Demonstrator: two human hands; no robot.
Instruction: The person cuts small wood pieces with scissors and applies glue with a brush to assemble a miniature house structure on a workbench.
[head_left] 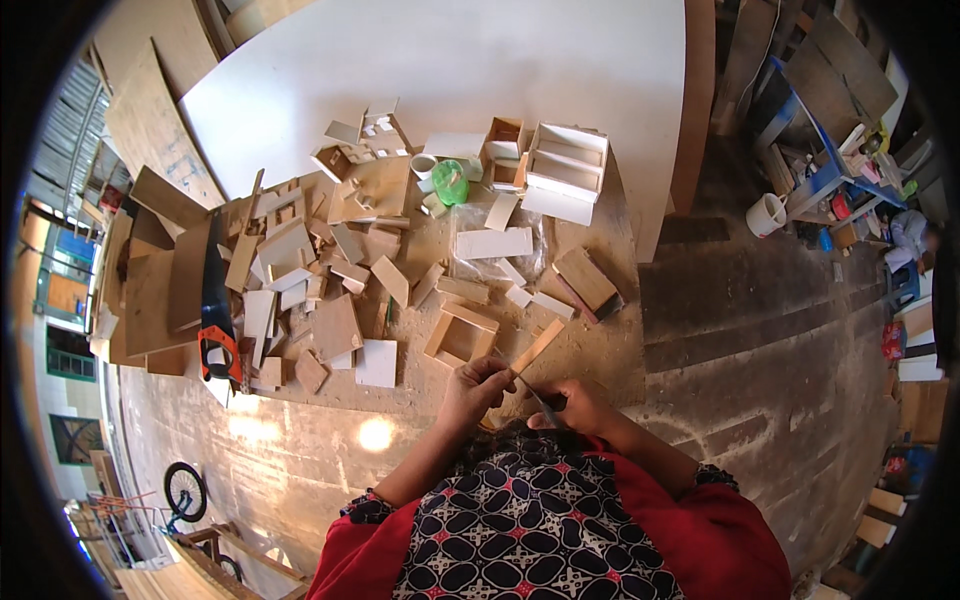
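Observation:
Close to my body, both hands meet at the table's near edge. My left hand (474, 389) is closed, its fingertips at the near end of a narrow wooden strip (540, 345), which slants away to the right. My right hand (580, 408) is closed around a thin grey blade-like piece (543, 404); its tip reaches toward the left fingertips and the strip's end. What kind of tool it is, I cannot make out. Just beyond my left hand lies a small open wooden frame (462, 336). A wood block with a reddish edge (588, 282) rests to the right.
Many wood offcuts (335, 325) cover the table's left side, beside a handsaw with an orange handle (218, 352). Farther back stand a white compartment box (566, 165), a green plastic bag (450, 183) and a white cup (424, 165). Another person (908, 238) sits far right.

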